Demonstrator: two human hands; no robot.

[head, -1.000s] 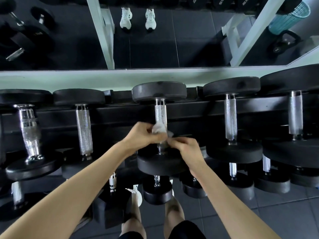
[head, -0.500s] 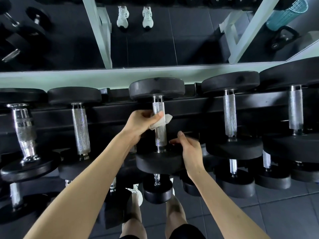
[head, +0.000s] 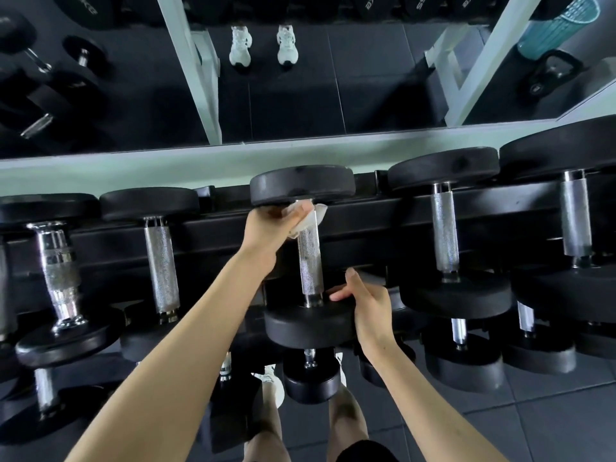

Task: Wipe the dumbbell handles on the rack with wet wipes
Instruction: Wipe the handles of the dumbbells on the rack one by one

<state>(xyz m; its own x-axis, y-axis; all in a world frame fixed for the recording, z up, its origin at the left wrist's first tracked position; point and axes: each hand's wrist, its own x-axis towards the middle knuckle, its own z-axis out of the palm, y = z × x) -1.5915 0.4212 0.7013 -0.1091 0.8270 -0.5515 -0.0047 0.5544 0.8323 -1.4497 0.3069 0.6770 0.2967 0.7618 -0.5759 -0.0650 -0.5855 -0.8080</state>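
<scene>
Mid-wipe on the centre knurled steel dumbbell handle [head: 310, 258], top tier of the black rack [head: 213, 228]. Left hand [head: 270, 225] fingers clamped the crumpled white wet wipe [head: 308, 216] around its far end. Right hand [head: 366, 301], fingers loosely spread, steadied the near black weight head [head: 310, 323]. Next move likely called for dragging the wipe back toward the near end.

The left hand [head: 270, 225] presses a white wipe [head: 308, 217] around the top of the middle dumbbell's handle [head: 310, 261], just under its far head. The right hand [head: 368, 301], fingers loose, rests on the near head [head: 300, 323]. Other dumbbells lie on the rack [head: 216, 235] on both sides.
</scene>
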